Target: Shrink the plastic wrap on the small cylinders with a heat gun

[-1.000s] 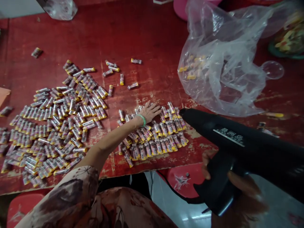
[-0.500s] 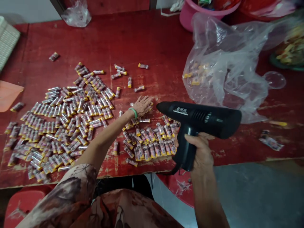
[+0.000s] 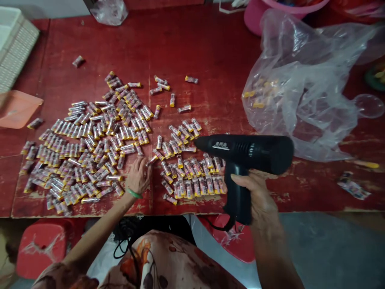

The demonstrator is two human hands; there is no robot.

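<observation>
The right hand (image 3: 255, 196) grips a black heat gun (image 3: 243, 149) by its handle, nozzle aimed over a single layer of capped tubes (image 3: 186, 178). The empty left hand (image 3: 137, 176) lies open beside them on the red worktop (image 3: 204, 52).

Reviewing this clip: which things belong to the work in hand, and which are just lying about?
In use: black heat gun in the right hand; small capped tubes by the left hand.
Just lying about: clear plastic bag, white basket, orange tray, pink tub.
</observation>
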